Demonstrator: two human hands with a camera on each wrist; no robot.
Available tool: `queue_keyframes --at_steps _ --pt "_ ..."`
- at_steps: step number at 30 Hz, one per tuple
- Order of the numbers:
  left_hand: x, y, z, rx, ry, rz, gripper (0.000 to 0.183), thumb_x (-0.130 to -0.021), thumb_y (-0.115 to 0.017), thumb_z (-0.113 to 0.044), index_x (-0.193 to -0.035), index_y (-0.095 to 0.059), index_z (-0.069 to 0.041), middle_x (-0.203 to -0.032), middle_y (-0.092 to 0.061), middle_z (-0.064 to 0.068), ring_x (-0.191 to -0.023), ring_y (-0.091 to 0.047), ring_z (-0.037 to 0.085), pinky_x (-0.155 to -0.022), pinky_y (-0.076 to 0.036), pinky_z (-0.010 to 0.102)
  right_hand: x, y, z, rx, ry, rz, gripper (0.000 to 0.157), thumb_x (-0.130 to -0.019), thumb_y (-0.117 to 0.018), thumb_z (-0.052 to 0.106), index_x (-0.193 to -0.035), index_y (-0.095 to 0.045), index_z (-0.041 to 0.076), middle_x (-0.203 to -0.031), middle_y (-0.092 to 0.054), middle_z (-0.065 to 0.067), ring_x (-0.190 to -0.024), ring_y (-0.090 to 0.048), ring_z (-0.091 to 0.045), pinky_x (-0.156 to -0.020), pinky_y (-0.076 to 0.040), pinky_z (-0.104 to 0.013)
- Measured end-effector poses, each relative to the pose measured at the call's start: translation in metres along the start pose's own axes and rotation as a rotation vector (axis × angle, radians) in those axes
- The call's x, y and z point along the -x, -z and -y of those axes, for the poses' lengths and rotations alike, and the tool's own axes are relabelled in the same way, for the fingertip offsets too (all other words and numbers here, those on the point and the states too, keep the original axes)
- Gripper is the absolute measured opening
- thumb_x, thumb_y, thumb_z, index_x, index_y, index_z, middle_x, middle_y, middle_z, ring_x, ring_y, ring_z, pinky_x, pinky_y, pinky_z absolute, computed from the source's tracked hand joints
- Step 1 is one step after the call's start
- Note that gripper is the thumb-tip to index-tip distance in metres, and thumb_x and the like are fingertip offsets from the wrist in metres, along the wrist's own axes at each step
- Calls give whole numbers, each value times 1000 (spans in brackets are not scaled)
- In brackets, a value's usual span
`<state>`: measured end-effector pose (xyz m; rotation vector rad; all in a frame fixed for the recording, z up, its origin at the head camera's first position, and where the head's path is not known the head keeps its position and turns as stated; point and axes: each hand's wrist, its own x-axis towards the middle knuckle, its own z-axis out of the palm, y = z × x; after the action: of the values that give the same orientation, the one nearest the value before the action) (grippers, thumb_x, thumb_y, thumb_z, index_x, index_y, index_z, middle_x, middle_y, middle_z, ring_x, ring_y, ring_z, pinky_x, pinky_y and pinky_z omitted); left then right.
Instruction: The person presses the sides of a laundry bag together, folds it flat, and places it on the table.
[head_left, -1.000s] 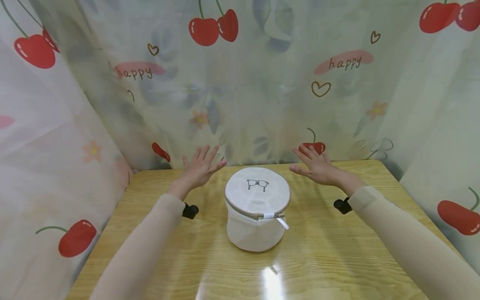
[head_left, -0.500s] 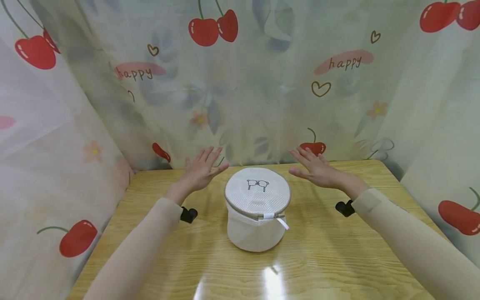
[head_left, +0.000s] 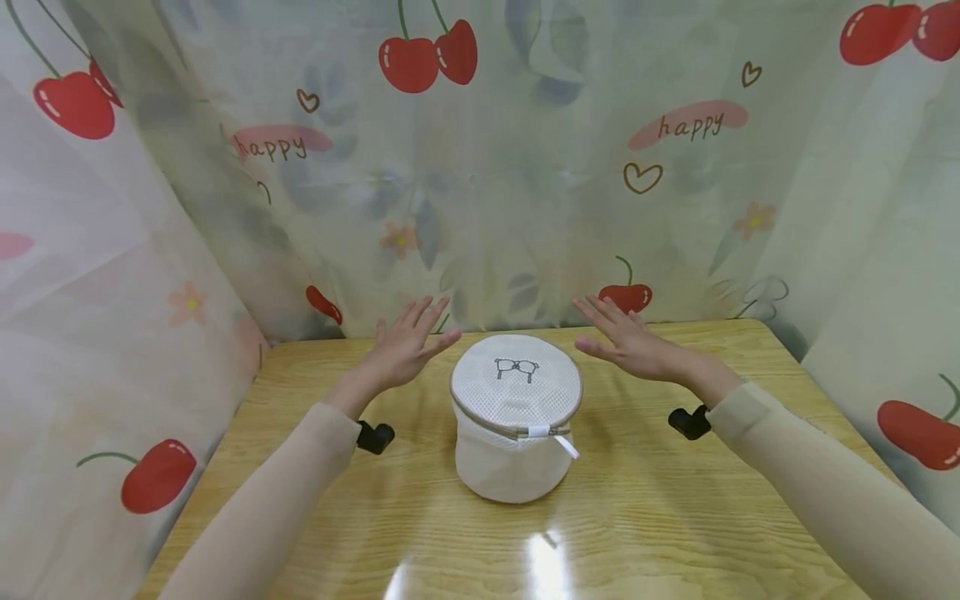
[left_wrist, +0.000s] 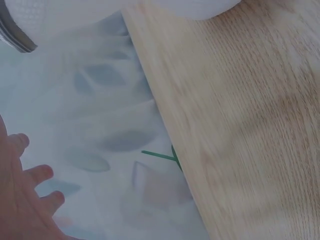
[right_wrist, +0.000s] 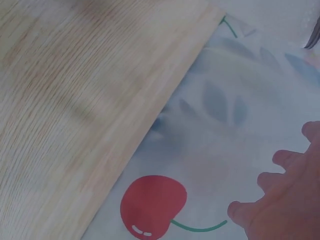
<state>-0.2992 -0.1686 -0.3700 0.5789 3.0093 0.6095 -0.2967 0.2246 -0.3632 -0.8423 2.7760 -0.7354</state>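
A round white laundry bag (head_left: 514, 462) with a mesh lid stands upright on the wooden table, seen whole in the head view. Its lid bears a stitched drawing of glasses, and a zipper (head_left: 517, 432) with a white pull tab runs along the front rim. My left hand (head_left: 401, 350) hovers to the left of the bag, fingers straight and spread, holding nothing. On the other side my right hand (head_left: 633, 343) is held up the same way, thumb toward the lid. Both wrist views catch only part of each hand and an edge of the bag (left_wrist: 200, 6).
The wooden table (head_left: 360, 517) reaches back to a curtain (head_left: 480, 208) printed with cherries, hearts and words. More of this cloth hangs at the left and right sides. A small black device sits at each wrist below the sleeves.
Both hands have drifted slightly, the left a little to the right and down, the right a little to the left. The bag stays in its place.
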Motion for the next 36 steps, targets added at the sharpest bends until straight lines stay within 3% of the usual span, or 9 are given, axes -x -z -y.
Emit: queue_keyframes --at_steps 8,14,20,29,36 --pt "7 -1 -2 46 -12 11 92 -98 -24 -82 -170 -10 -25 -175 -4 10 -160 1 36 -115 4 77 3 -4 6 -32 41 -12 75 -111 -45 47 -169 -8 18 -174 2 -15 -158 11 -42 -118 8 -72" --pt "14 0 -6 120 -39 8 82 -105 -33 -69 -170 -12 -23 -174 -6 13 -159 -4 40 -114 2 79 5 -6 9 -45 71 -21 73 -111 -43 46 -169 -8 19 -175 1 -15 -159 8 -40 -118 5 -73" --pt "17 -1 -8 160 -73 10 78 -108 -35 -64 -169 -12 -20 -174 -7 15 -158 -8 42 -115 -2 78 8 -11 8 -75 100 -34 72 -112 -43 43 -169 -10 15 -175 0 -14 -159 8 -41 -119 5 -72" --pt "25 -4 -12 248 -97 19 78 -108 -35 -64 -169 -13 -21 -173 -12 17 -156 -15 46 -119 -14 72 15 -14 10 -166 81 -20 71 -111 -45 41 -170 -7 24 -175 4 -10 -159 8 -40 -116 -3 -78" --pt "32 -3 -16 348 -88 58 78 -107 -38 -64 -169 -9 -26 -173 -7 16 -157 -9 46 -118 -15 73 21 -15 17 -265 78 16 73 -111 -46 41 -169 -5 26 -175 7 -8 -159 12 -38 -115 -4 -79"
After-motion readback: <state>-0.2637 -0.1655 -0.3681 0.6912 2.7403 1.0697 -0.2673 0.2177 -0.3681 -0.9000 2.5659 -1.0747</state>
